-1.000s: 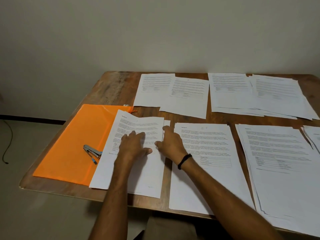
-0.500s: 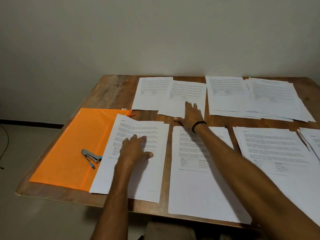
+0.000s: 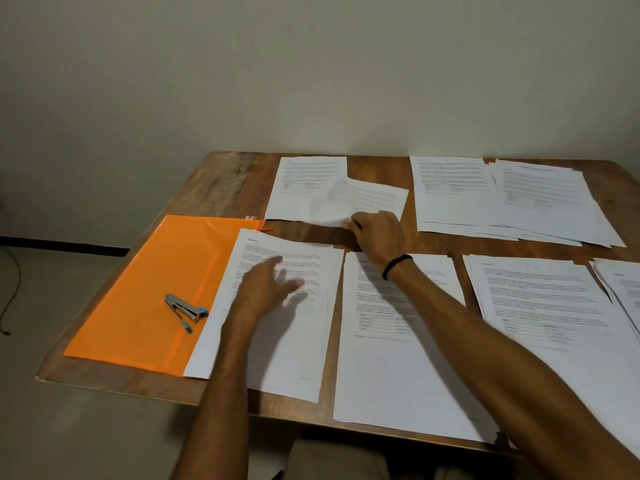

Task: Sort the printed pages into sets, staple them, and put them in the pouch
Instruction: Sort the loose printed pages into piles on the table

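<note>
Printed pages lie in several stacks on a wooden table [image 3: 221,181]. My right hand [image 3: 377,233] reaches to the far row and pinches the near edge of a page [image 3: 367,199], which is lifted and tilted over the far left stack [image 3: 304,188]. My left hand [image 3: 266,289] hovers with spread fingers just above the near left stack [image 3: 277,341], blurred by motion. An orange pouch [image 3: 149,292] lies flat at the left, partly under that stack. A small metal stapler [image 3: 185,308] with blue tips rests on the pouch.
A second near stack [image 3: 391,368] lies under my right forearm. A larger stack [image 3: 561,323] lies to its right, another at the frame's right edge [image 3: 623,289]. Fanned stacks [image 3: 502,199] fill the far right. The table backs onto a plain wall; a cable [image 3: 10,271] trails on the floor at left.
My right hand left the near left stack, reached to the far row and lifted a page by its near edge. My left hand rose from pressing the near left stack.
</note>
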Tool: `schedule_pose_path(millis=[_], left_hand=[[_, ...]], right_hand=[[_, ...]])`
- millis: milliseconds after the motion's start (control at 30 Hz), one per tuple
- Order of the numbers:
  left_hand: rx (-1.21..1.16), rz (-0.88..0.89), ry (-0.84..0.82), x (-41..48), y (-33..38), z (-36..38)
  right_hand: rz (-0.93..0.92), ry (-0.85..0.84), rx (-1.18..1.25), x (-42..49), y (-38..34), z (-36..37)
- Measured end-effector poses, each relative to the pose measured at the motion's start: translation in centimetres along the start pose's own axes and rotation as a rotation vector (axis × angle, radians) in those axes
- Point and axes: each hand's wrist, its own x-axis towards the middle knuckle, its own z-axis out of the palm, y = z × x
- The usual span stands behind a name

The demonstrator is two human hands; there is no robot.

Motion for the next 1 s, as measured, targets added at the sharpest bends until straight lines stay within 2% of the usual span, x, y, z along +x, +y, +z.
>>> schedule_pose_path(millis=[67, 133, 200, 233, 300, 367, 433, 500, 633, 800, 933, 1000], left_hand=[[-0.437, -0.076, 0.056, -0.6, 0.5, -1.7], [-0.892, -0.19, 0.053, -1.0, 0.5, -4.0], [-1.135, -0.279, 0.047, -1.0, -0.1, -6.4], [-1.135, -0.3, 0.042, -1.0, -0.6, -7.5], [-0.958, -0.31, 0.031, -1.1, -1.6, -8.9], [-0.666, -0.32, 0.057, -0.9, -2.9, -9.1], [-0.4, -0.306, 0.083, -1.1, -3.8, -8.6], [-0.248, -0.279, 0.089, -1.5, -4.6, -7.9], [-0.118, -0.266, 0.098, -1.7, -5.5, -7.8], [0.059, -0.286, 0.151, -1.3, -5.4, -8.0], [0.188, -0.228, 0.245, -1.1, -4.1, -7.0], [0.161, -0.147, 0.292, -0.8, -3.3, -6.1]], right_hand=[[-0.079, 0.078, 0.067, -0.5, -2.1, -1.8], [-0.157, 0.046, 0.137, -2.1, -4.9, -3.8], [-0.215, -0.059, 0.193, -4.9, -7.8, -5.2], [-0.235, -0.133, 0.206, -6.5, -9.2, -5.4], [-0.282, -0.282, 0.199, -9.3, -11.4, -5.0], [-0.317, -0.392, 0.217, -11.3, -12.9, -4.1], [-0.318, -0.458, 0.26, -12.2, -13.7, -3.3], [-0.31, -0.45, 0.231, -12.3, -14.3, -2.8], [-0.309, -0.343, 0.085, -11.2, -13.7, -1.3], [-0.227, -0.521, -0.028, -11.7, -12.3, 0.6], [-0.198, -0.549, 0.012, -10.9, -12.0, 0.3], [-0.168, -0.51, 0.059, -9.1, -11.6, -0.4]])
